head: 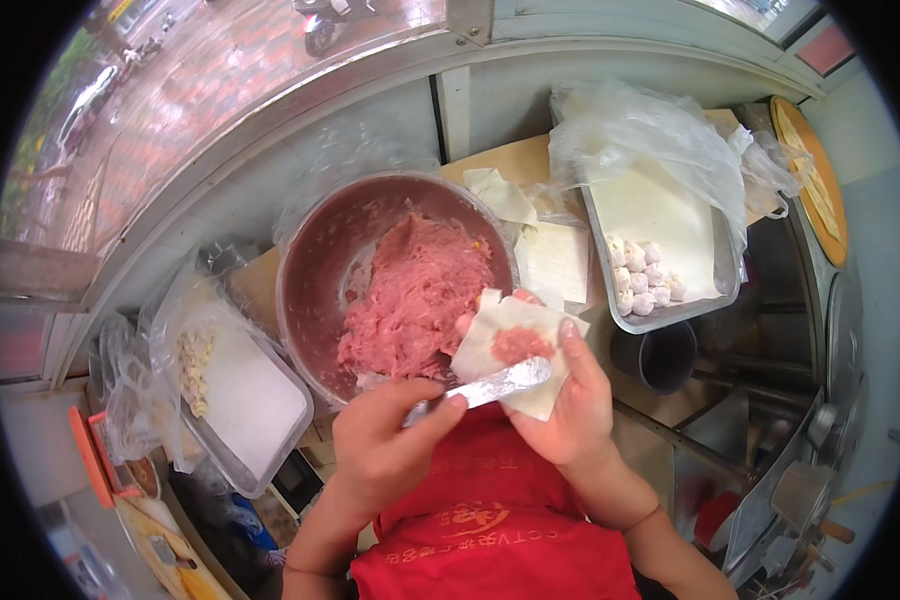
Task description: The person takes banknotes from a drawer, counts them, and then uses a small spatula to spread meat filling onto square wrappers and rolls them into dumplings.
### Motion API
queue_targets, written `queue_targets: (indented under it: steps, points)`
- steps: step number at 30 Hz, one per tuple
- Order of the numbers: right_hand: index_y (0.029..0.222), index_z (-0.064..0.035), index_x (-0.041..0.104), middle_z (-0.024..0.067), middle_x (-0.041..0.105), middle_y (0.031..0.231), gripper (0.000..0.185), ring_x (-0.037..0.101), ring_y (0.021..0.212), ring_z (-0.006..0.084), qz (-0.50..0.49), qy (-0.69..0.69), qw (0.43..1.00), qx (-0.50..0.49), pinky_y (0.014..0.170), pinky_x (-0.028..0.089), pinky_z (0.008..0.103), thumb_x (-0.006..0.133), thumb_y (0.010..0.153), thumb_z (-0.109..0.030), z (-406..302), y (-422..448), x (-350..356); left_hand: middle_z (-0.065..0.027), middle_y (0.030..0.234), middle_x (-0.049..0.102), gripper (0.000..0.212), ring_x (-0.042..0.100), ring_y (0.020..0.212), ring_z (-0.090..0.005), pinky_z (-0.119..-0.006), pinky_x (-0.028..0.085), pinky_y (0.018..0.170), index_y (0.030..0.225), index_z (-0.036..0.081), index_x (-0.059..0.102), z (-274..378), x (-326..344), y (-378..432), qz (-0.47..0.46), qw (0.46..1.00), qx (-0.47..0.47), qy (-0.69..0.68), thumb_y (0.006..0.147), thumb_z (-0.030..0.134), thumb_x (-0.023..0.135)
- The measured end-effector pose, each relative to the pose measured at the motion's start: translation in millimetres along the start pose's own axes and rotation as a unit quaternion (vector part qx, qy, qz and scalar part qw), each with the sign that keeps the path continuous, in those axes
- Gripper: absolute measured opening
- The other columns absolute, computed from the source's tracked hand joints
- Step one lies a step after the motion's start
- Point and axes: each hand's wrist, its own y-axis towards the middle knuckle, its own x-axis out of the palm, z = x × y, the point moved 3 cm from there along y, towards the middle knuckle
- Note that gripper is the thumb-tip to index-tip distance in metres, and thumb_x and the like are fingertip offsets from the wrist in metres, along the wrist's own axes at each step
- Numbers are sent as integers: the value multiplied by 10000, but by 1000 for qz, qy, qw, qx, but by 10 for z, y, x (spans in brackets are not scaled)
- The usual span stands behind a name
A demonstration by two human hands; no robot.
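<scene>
My left hand (390, 439) grips a flat metal filling spatula (499, 384), its blade tip over a wonton wrapper (487, 352). That thin pale square lies across my upturned right hand (581, 409), the thumb resting on its edge. A smear of pink minced meat (521, 345) sits on the wrapper, right by the blade. Just beyond my hands stands a large round metal basin (311, 255) holding a big mound of minced meat (420, 292). The near edge of the basin is partly hidden behind my left hand.
At right, a metal tray (727, 289) with several filled wontons (641, 281) is partly under a plastic bag (645, 142). Stacked wrappers (555, 259) lie beside the basin. Another lined tray (259, 420) holds small pale pieces (195, 367) at left. A dark pot (656, 356) stands below the right tray.
</scene>
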Motion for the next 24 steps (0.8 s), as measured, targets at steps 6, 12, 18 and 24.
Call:
queue_targets:
  steps: [6, 12, 18, 24]
  points:
    - [1358, -124, 461, 187, 509, 1364, 454, 469, 1287, 399, 10, 69, 994, -83, 1098, 328, 608, 318, 1053, -427, -191, 15, -111, -67, 868, 660, 265, 640, 679, -232, -329, 499, 564, 946, 79, 713, -110, -56, -41, -48, 999, 8, 18, 709, -40, 713]
    - [682, -119, 410, 95, 545, 1015, 517, 545, 946, 258, -170, 202, 964, 39, 828, 470, 360, 303, 1055, -460, -62, 84, -221, -37, 828, 656, 215, 619, 614, -173, -297, 459, 501, 913, 87, 715, 50, 4, 114, -81, 994, 33, -59, 717, 7, 748]
    - [892, -73, 489, 216, 583, 1214, 241, 506, 1266, 382, -34, 60, 995, 68, 1043, 449, 472, 378, 1036, -231, 26, -2, -72, -74, 747, 639, 193, 617, 592, -217, -304, 451, 490, 887, 60, 706, 59, -130, 238, -13, 996, 31, 83, 734, -57, 729]
    - [1111, -51, 499, 124, 603, 1133, 186, 571, 1177, 305, -74, 27, 997, 1, 1042, 443, 446, 410, 1050, -203, 10, 29, -192, -87, 751, 627, 211, 601, 577, -219, -305, 449, 484, 889, 44, 693, 22, -75, 128, 25, 999, 21, -16, 728, -89, 725]
